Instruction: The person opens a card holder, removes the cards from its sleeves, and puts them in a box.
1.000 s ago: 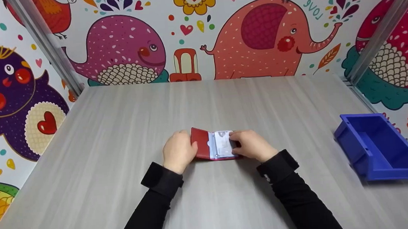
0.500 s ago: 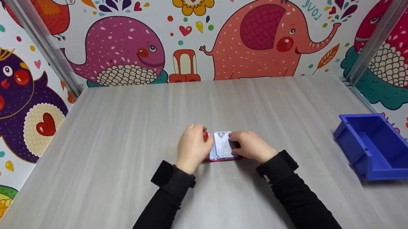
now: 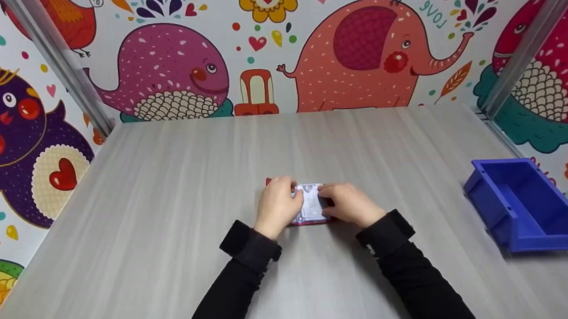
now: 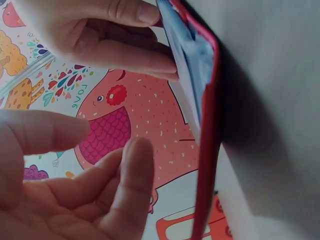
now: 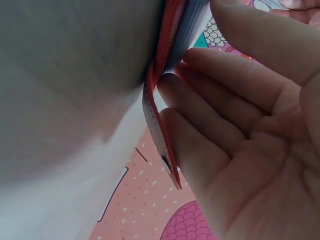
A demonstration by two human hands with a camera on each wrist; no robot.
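Observation:
A small red card holder with clear plastic sleeves lies open on the table between both hands. At its right edge, my right hand holds it, thumb and fingers at the sleeves. The right wrist view shows those fingers against the red cover and the stacked sleeve edges. My left hand is over the holder's left half, mostly hiding the left cover; one red corner shows behind it. In the left wrist view, the left fingers are loosely bent, apart from the cover, with nothing between them.
A blue plastic bin stands on the table at the right. Walls printed with cartoon animals rise behind and at both sides, with metal posts at the back corners.
My left hand has let go of the left red cover and moved right, over towards the sleeves. The right hand stays at the holder's right edge.

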